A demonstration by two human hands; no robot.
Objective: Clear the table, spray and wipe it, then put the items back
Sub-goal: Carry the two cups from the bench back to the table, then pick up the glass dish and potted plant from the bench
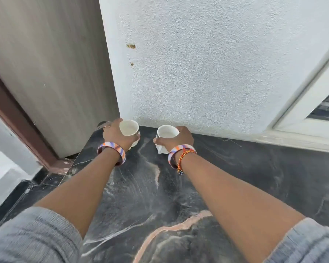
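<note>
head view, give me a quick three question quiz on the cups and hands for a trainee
1. True or false: both white cups sit at the far edge of the dark marble table, near the white wall.
2. Which cup shows its handle toward the camera? A the left cup B the right cup
3. Fill in: the left hand and the right hand each grip one ____.

Key: 1 true; 2 B; 3 cup

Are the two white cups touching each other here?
Apart. The head view shows a strip of dark marble table between the left cup, gripped by the left hand, and the right cup, gripped by the right hand.
</note>
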